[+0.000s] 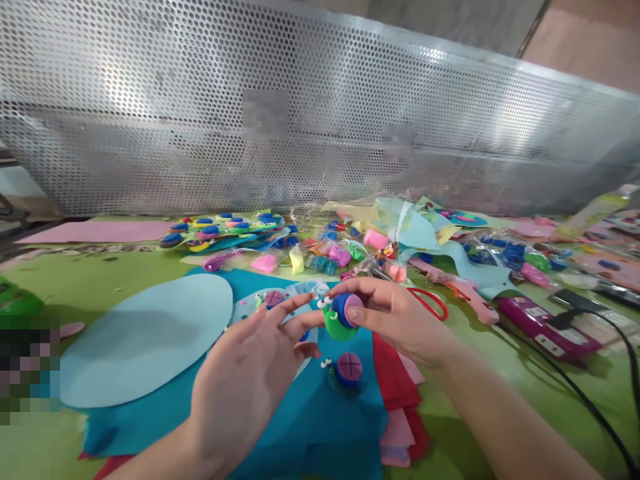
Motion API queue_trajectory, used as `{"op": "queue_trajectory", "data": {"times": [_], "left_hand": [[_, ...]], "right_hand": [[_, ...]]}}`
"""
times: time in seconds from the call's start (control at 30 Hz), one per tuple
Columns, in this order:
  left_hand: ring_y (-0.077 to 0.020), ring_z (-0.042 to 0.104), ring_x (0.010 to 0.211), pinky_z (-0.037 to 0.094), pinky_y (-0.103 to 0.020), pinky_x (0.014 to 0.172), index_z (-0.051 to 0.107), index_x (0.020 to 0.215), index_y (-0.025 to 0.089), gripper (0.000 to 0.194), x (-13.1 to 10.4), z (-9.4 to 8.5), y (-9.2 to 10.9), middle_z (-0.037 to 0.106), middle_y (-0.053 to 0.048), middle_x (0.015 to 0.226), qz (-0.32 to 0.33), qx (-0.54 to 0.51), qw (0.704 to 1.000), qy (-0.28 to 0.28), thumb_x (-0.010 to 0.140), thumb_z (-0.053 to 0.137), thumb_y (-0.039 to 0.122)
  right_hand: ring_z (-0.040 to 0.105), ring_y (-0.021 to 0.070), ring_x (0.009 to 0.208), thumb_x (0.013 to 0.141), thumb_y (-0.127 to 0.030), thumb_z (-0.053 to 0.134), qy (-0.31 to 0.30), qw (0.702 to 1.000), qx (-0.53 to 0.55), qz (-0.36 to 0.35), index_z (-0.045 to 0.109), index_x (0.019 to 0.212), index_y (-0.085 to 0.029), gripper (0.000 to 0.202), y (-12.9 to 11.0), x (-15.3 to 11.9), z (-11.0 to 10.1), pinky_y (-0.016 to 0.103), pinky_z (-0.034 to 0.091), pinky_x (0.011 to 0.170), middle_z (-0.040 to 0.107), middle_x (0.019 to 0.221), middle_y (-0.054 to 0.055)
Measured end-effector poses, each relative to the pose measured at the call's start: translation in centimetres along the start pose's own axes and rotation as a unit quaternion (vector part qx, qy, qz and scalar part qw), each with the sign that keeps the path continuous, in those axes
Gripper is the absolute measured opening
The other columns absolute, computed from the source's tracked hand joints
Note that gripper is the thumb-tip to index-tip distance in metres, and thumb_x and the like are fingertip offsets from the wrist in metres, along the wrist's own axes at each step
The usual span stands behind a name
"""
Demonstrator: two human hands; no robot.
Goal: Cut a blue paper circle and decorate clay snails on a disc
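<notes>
My right hand (pixel 400 320) pinches a small clay snail (pixel 340 327) between thumb and fingers. The snail has a green body, white bead eyes and a blue shell with a pink disc. My left hand (pixel 250 373) is beside it, fingers spread, one fingertip close to the snail's head; whether it touches I cannot tell. Below them a second clay snail (pixel 349 369), with a scored pink disc on its shell, sits on the teal felt sheets (pixel 345 427). Partly behind my left hand lies a light blue piece (pixel 245 308) bearing another snail shape (pixel 273 299).
A light blue oval (pixel 150 340) overlaps the teal sheets at left. Bags of coloured clay (pixel 340 253) and a pile of decorated pieces (pixel 215 233) lie behind. At right are a pink glue gun (pixel 460 287), a magenta power strip (pixel 545 327) and cables. A perforated metal panel (pixel 320 120) stands at the back.
</notes>
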State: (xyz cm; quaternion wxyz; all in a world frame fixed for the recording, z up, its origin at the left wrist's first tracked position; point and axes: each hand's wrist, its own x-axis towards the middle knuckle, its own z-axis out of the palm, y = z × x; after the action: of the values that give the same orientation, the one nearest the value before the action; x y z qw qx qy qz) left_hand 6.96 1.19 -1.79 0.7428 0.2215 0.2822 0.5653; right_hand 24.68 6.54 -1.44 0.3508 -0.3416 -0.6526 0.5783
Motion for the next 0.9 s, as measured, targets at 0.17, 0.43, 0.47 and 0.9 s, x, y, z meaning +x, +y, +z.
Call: {"op": "queue_trajectory", "data": {"times": [0.17,0.43,0.47,0.9], "left_hand": [[-0.0261,0.053,0.088,0.042,-0.037,0.073,0.062,0.096,0.009,0.043,-0.01,-0.09,-0.04,0.061,-0.016,0.09,0.001,0.008,1.0,-0.002,0.083,0.031,0.035],[-0.025,0.054,0.087,0.042,-0.037,0.074,0.062,0.093,0.012,0.042,0.33,-0.15,0.03,0.061,-0.014,0.089,-0.017,-0.005,1.0,0.013,0.084,0.03,0.038],[-0.0243,0.054,0.086,0.042,-0.037,0.075,0.062,0.091,0.012,0.042,0.29,-0.04,0.16,0.061,-0.013,0.088,-0.027,-0.012,0.999,0.025,0.084,0.03,0.039],[-0.0215,0.056,0.082,0.045,-0.034,0.074,0.064,0.089,0.013,0.045,-0.06,-0.16,0.18,0.062,-0.011,0.088,-0.037,-0.027,0.999,-0.002,0.085,0.03,0.042]], "right_hand": [[0.059,0.0083,0.078,0.07,-0.027,0.07,0.006,1.0,-0.004,-0.011,0.063,0.095,-0.023,0.025,-0.04,-0.02,-0.17,0.017,0.049,0.067,0.064,0.089,-0.002],[0.06,0.0105,0.082,0.073,-0.029,0.067,-0.011,1.0,0.024,-0.008,0.064,0.096,-0.022,0.024,0.06,0.29,0.07,0.021,0.05,0.072,0.065,0.091,0.0],[0.06,0.011,0.086,0.074,-0.028,0.067,-0.03,0.999,0.04,-0.013,0.063,0.099,-0.023,0.026,0.05,0.29,0.06,0.022,0.05,0.074,0.065,0.094,0.001],[0.059,0.0127,0.091,0.07,-0.023,0.07,-0.05,0.998,0.03,-0.01,0.062,0.105,-0.024,0.036,-0.24,0.04,-0.12,0.022,0.05,0.075,0.064,0.1,0.0]]}}
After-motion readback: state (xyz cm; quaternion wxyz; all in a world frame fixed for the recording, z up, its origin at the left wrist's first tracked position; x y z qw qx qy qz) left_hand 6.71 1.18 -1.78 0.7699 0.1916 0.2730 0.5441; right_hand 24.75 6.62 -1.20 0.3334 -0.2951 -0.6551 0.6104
